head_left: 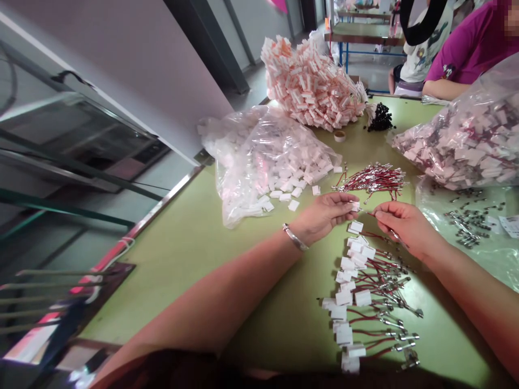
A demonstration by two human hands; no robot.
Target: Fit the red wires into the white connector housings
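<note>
Over the green table, my left hand (pixel 326 217) pinches a small white plastic housing (pixel 355 206) between thumb and fingers. Facing it, my right hand (pixel 401 222) is closed on a short red wire lead (pixel 370 212), whose front end points at the housing and sits at or just short of it; I cannot tell if it is inside. Below both hands runs a column of white housings (pixel 344 298) with red wires and metal ends toward the right. Just beyond my hands lies a pile of red wire leads (pixel 373 179) with shiny metal terminals.
A clear bag (pixel 267 156) spills white housings at left. Behind it rises a heap of white-and-orange parts (pixel 312 81), near black pieces (pixel 380 117) and a tape roll (pixel 339 136). A full bag (pixel 466 135) and loose metal parts (pixel 470 227) lie right. A person in purple (pixel 470 48) sits across.
</note>
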